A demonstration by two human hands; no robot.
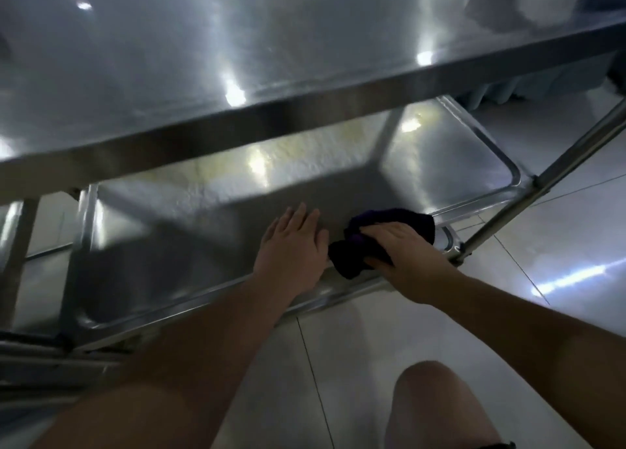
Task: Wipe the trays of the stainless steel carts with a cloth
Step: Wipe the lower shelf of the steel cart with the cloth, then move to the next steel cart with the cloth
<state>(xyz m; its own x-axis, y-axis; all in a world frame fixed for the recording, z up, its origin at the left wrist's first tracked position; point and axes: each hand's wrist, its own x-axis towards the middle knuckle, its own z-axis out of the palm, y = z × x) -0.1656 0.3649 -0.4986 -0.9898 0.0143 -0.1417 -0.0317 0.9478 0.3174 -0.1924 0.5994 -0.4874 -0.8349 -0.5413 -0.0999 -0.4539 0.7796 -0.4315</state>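
- The right hand grasped a dark purple cloth, pressing it onto the lower tray near the tray's front right corner.
- The left hand lay released, fingers straight, flat on the same tray just beside the cloth.
- The upper tray overhung both.

The cart's upper tray is brushed stainless steel — glossy, streaked with glare. Below it, the lower tray shows duller metal with yellowish smears. On that tray, the cloth looks soft, matt, dark purple — the floor beside it is glossy tile.
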